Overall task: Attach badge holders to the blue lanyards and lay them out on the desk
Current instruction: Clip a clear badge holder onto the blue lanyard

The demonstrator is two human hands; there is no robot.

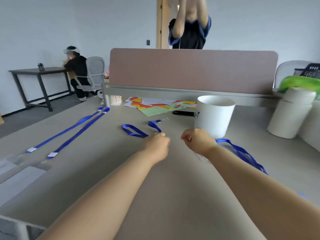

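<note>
Two blue lanyards (69,130) lie straight and side by side on the left of the grey desk (107,170). Clear badge holders (19,163), blurred, sit at their near ends. A third blue lanyard (135,131) lies looped mid-desk, its clip (158,121) pointing away. My left hand (156,144) is curled and pinches this lanyard where its strands meet. My right hand (197,141) is curled and pinches a clear badge holder (201,157), which hangs faintly below the wrist. A fourth blue lanyard (242,153) runs under my right forearm.
A white bucket (214,115) stands just beyond my right hand. A white cylinder with a green top (292,115) is to its right. Coloured paper sheets (161,105) and a black object (183,113) lie before the pink divider (190,70). Two people are behind.
</note>
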